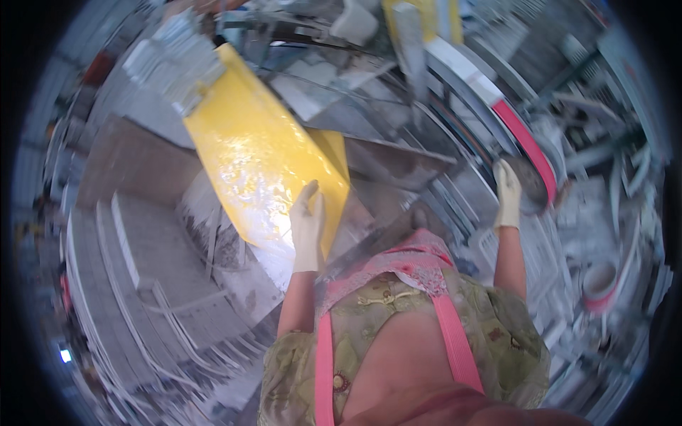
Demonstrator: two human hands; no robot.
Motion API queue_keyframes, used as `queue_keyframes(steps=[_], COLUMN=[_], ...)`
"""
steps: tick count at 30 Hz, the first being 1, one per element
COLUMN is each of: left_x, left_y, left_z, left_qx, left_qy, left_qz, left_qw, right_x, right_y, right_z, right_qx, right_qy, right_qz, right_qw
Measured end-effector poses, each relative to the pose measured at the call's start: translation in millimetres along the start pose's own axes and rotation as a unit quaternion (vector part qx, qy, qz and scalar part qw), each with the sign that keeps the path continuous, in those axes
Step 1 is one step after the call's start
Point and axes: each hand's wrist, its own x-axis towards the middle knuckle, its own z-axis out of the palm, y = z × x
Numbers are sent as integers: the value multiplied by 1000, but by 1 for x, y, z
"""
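- Our gloved left hand (307,231) meets a glossy yellow panel (259,135) stretching toward eleven o'clock; we cannot tell whether it grips.
- Our gloved right hand (508,195), fingers narrowly together, sits near a curved red strip (527,142) at one o'clock; its hold is unclear.
- Grey slabs (153,238) stack toward eight o'clock.

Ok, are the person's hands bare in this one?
No, both the left hand and the right hand wear cream-coloured gloves, with uncovered skin showing only above the cuffs.
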Motion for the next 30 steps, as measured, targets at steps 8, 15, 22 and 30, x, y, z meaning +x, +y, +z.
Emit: queue_keyframes(steps=[8, 15, 22, 30], left_x=[25, 43, 47, 48], left_y=[-27, -13, -11, -19], left_z=[63, 85, 91, 94], left_qx=[316, 424, 485, 486], left_qy=[167, 125, 121, 161], left_qz=[23, -67, -71, -82], left_qw=[934, 895, 863, 855], right_x=[183, 258, 281, 268], right_y=[29, 29, 13, 14], right_z=[33, 11, 8, 49], right_qx=[99, -186, -218, -370], right_qy=[-83, -224, -317, -177], right_qz=[-18, -333, -337, -417], right_qw=[991, 897, 859, 811])
